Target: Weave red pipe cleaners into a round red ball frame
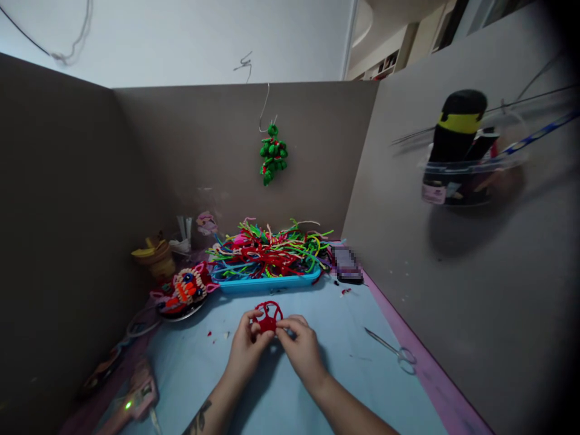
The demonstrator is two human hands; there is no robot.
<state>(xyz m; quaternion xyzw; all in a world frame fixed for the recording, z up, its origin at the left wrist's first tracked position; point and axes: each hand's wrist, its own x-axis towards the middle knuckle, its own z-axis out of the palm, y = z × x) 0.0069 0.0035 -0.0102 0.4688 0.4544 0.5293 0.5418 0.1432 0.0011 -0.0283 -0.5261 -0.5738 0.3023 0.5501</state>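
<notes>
A small red piece (268, 323) with open loops at its top is held up between both hands over the light blue cloth (353, 386). My left hand (247, 341) pinches its left side between thumb and fingers. At its lower right edge, my right hand (301, 344) grips it with the thumb and fingertips. The fingers cover parts of both sides of the piece.
Behind the hands lies a blue tray (267, 283) heaped with colourful strands. Scissors (392, 350) rest at right, a phone (347, 264) at back right. At left are a plate of knotted figures (188, 290) and a pink glue gun (138, 393). Grey panels surround the table.
</notes>
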